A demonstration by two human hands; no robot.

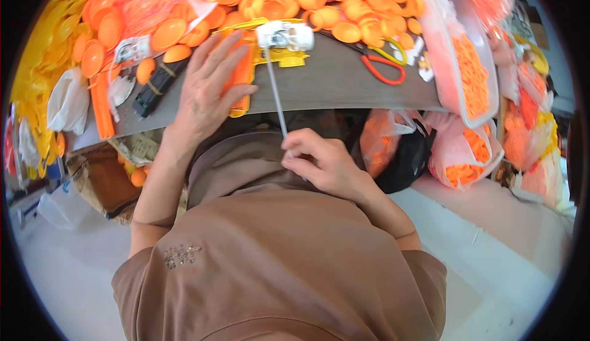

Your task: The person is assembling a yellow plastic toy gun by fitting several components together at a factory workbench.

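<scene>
My left hand (212, 86) lies with its fingers stretched out over an orange plastic piece (243, 73) at the table's near edge. Joined to that piece or lying against it is a yellow plastic frame (292, 61), with a white cylindrical part (301, 35) on it. Dark detail shows on the white part, too small to make out. My right hand (322, 156) is closed on the lower end of a thin grey rod (276, 95), in front of the table edge. The rod slants up and away, its far tip at the white part; whether it touches cannot be told.
Orange plastic discs and rings (270, 3) are heaped along the back. Red-and-yellow scissors (384, 70) lie right, beside a clear bin (455, 89) of orange rings. A black rubber-banded bundle (157, 86) lies left, near a white bag (67, 101). Filled bags (464, 156) hang below right.
</scene>
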